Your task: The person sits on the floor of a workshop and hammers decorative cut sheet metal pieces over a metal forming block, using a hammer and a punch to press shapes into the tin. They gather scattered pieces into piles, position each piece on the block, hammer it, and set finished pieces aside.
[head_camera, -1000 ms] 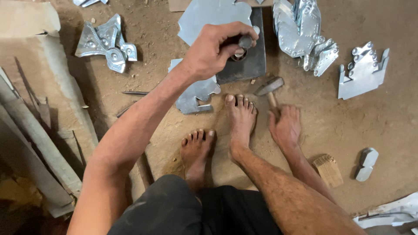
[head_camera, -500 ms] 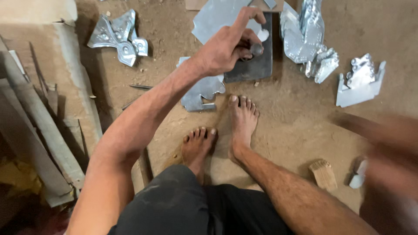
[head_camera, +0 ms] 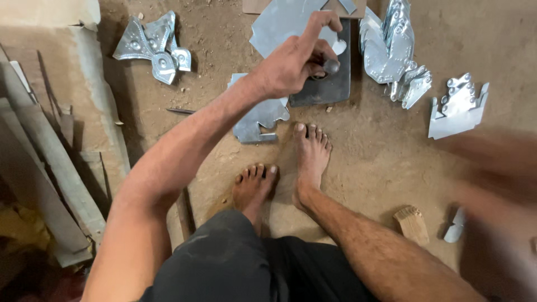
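Note:
My left hand [head_camera: 291,67] reaches forward and pinches a short dark punch [head_camera: 331,67], held upright on a flat sheet of shiny metal [head_camera: 279,25]. The sheet lies over a dark steel block [head_camera: 335,89] on the dirt floor. At the right edge my right hand [head_camera: 498,184] is a brown motion blur above the ground. The hammer it gripped a moment ago no longer lies by my feet, and it cannot be made out in the blur. My bare feet [head_camera: 310,151] rest just in front of the block.
Stamped metal pieces lie at the top left [head_camera: 154,47], in a stack right of the block [head_camera: 391,50] and further right [head_camera: 458,109]. A cut sheet piece [head_camera: 257,120] sits by my toes. A wooden block [head_camera: 413,223] lies at the lower right, planks [head_camera: 39,151] on the left.
My right hand left the spot by my right foot, taking the hammer off the ground, and swung out to the right. The left hand stayed on the punch.

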